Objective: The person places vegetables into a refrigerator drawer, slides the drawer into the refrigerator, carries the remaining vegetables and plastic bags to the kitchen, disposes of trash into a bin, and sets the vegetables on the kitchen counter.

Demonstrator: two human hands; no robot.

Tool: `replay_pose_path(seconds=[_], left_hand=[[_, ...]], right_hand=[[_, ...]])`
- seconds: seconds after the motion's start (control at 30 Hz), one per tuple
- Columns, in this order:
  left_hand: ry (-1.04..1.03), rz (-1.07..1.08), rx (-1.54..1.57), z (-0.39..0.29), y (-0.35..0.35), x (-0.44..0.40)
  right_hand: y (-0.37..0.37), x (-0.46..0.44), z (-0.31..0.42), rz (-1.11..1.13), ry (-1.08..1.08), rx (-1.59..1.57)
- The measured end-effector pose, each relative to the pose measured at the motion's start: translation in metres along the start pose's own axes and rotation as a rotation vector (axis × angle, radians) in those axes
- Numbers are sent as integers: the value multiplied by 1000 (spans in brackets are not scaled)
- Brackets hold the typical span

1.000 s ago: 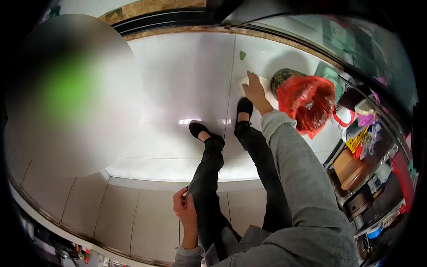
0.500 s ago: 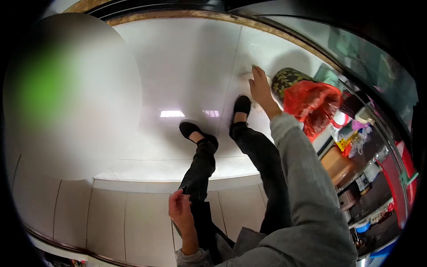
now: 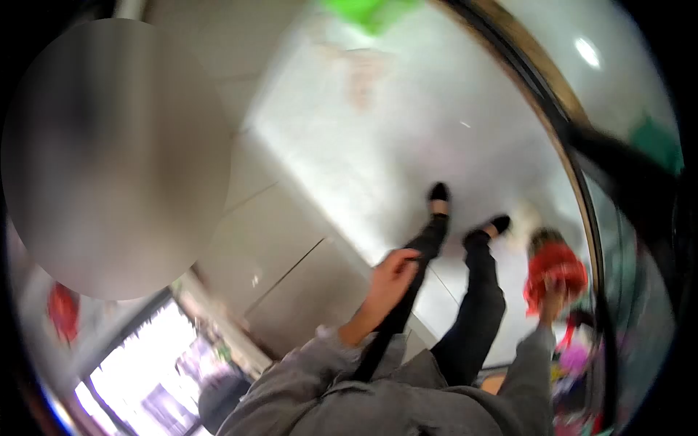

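Note:
My left hand (image 3: 392, 280) is in front of my left leg, its fingers curled together; anything small between them is too blurred to make out. On the right, my right hand (image 3: 553, 299) is at the red plastic bag (image 3: 558, 267), over its near side. Motion blur hides whether those fingers are closed. The bag sits on the patterned round container (image 3: 545, 237), whose dark top edge shows beyond it.
White floor (image 3: 349, 167) lies ahead of my black shoes (image 3: 439, 192). A bright green thing (image 3: 371, 13) is at the top edge. A dark curved frame (image 3: 582, 182) runs down the right, with assorted goods (image 3: 574, 358) beside it. A bright screen-like opening (image 3: 149, 363) is at lower left.
The view has turned to the left. My right hand has gone from the floor by the leaf bit to the red bag. My left hand stays curled.

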State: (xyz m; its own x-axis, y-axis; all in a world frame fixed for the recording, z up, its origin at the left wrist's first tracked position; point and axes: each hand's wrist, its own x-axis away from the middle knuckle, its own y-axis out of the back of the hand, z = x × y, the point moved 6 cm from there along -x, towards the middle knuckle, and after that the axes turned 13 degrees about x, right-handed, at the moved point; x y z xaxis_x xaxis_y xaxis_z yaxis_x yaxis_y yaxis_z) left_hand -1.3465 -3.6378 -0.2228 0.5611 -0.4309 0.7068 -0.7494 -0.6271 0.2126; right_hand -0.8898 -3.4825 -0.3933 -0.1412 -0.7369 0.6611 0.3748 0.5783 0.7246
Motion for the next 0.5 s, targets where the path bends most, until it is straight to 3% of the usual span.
replay_pose_path(seconds=[0.03,0.07,0.1,0.13,0.17,0.23,0.27,0.3,0.37,0.5], left_hand=[[-47,-8,-51,-18,10,8],[-31,-72,18,-26,24,19],[-90,-123,105,-28,39,33],[-157,-227,167,-44,66,73],[-164,-186,168,-48,89,79],[-261,-328,259,-48,113,117],[-298,-366,284,-43,120,142],[-276,-422,338,-36,133,155],[-229,-528,467,-26,161,186],[-302,-886,514,29,174,283]], right_hand=[[-8,-3,-9,130,-26,-352],[-25,-19,-39,179,65,-403],[-26,-24,-30,335,205,-259],[-15,-46,6,191,396,-33],[-19,-32,26,238,469,2],[-28,-12,48,330,619,59],[6,87,127,500,355,26],[-19,58,109,596,383,73],[-10,118,180,702,343,164],[-17,113,225,732,512,307]])
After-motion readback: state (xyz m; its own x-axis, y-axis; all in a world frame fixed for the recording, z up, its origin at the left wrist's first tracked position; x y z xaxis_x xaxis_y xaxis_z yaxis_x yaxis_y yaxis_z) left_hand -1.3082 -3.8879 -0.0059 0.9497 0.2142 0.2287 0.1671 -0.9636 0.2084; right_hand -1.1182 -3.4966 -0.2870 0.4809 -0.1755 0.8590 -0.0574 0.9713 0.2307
